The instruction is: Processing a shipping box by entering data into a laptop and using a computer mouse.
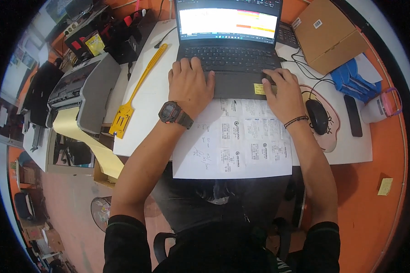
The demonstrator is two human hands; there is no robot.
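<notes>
A dark laptop [234, 85] stands open on the white desk, its screen [228, 22] lit with a spreadsheet-like page. My left hand [190, 86] rests on the left of its palm rest, fingers reaching onto the keyboard [234, 58] and thumb held apart. On the right side lies my right hand [283, 91], fingers spread and slightly bent at the keyboard's lower right corner. Neither hand holds anything. A yellow sticky note [258, 88] is stuck beside my right thumb. Under the laptop's front edge and between my forearms lies a white sheet [198, 166] bearing several printed receipts [232, 132] and handwriting.
Right of my hand are a black mouse [317, 116] on a mouse pad [330, 142], a dark phone [353, 116] and a tumbler [376, 110]. A cardboard box [328, 38] stands behind. Left are a yellow long-handled plastic tool [124, 117] and a grey printer [84, 86].
</notes>
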